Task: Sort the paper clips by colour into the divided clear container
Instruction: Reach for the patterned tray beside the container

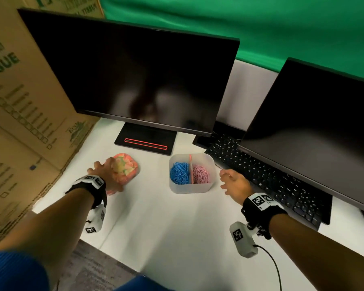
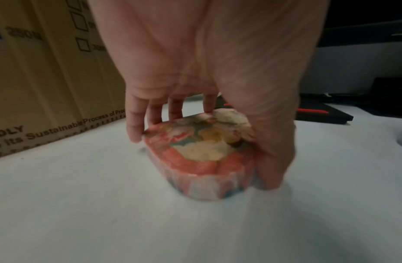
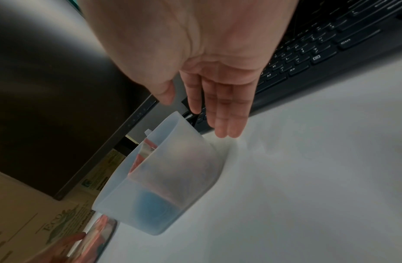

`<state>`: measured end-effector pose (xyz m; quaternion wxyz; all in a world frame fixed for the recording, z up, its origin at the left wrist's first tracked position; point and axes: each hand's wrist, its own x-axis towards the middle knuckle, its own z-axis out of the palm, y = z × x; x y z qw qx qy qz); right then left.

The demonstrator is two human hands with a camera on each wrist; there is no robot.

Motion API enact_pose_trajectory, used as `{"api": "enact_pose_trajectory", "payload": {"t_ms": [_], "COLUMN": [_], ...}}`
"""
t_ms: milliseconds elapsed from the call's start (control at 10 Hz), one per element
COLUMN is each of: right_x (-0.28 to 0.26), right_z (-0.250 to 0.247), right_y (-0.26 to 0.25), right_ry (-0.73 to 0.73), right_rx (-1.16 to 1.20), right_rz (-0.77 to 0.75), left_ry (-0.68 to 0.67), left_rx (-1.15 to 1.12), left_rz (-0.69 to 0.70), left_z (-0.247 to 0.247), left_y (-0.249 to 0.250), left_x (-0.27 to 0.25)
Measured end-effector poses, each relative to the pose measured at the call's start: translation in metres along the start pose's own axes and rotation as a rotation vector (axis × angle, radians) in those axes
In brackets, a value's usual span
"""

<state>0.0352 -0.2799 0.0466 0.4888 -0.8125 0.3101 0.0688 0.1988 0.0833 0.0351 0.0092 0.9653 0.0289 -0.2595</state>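
Observation:
The divided clear container (image 1: 191, 189) stands mid-desk, with blue paper clips (image 1: 179, 172) in its left half and pink paper clips (image 1: 201, 174) in its right half, split by a pink divider (image 1: 190, 164). To its left is a small round clear tub (image 1: 129, 167) of mixed pink, yellow and green clips. My left hand (image 1: 107, 177) grips this tub (image 2: 202, 156) from above, fingers (image 2: 134, 131) on the far side and thumb on the near side. My right hand (image 1: 224, 180) hovers just right of the container (image 3: 173, 186), its fingers (image 3: 224, 122) straight and holding nothing.
Two dark monitors (image 1: 135, 76) (image 1: 315, 122) stand behind, with a black keyboard (image 1: 267, 175) close to my right hand. Cardboard boxes (image 1: 19, 101) wall off the left side. The white desk (image 1: 166, 227) reaches to its front edge near me.

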Motion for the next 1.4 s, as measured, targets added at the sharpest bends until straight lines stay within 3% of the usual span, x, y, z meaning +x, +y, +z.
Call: {"api": "enact_pose_trajectory", "payload": {"t_ms": [100, 200, 300, 400, 500, 600, 900, 1400], "right_x": [0.002, 0.002, 0.005, 0.009, 0.010, 0.011, 0.012, 0.017], "right_z": [-0.002, -0.005, -0.005, -0.004, -0.004, -0.002, 0.007, 0.017], "right_y": [-0.004, -0.015, -0.026, -0.037, -0.042, -0.038, -0.026, -0.011], "right_ry": [-0.011, -0.007, -0.007, -0.003, -0.004, -0.002, 0.026, 0.144], "right_rx": [0.016, 0.049, 0.108, 0.152, 0.157, 0.159, 0.046, 0.147], "right_rz": [-0.001, -0.032, -0.067, -0.049, -0.003, 0.018, -0.009, 0.064], "left_ry": [-0.015, 0.035, 0.077, 0.083, 0.066, 0.021, -0.024, 0.034], "left_rx": [-0.130, -0.312, -0.368, -0.232, -0.036, 0.099, 0.191, 0.286], "left_rz": [0.038, 0.192, 0.457, 0.672, 0.743, 0.742, 0.717, 0.779], "left_z": [-0.009, -0.023, -0.037, -0.044, -0.043, -0.038, -0.033, -0.030], "left_y": [0.009, 0.030, 0.067, 0.115, 0.154, 0.174, 0.181, 0.178], "left_x": [-0.006, -0.017, -0.038, -0.059, -0.072, -0.079, -0.083, -0.075]}}
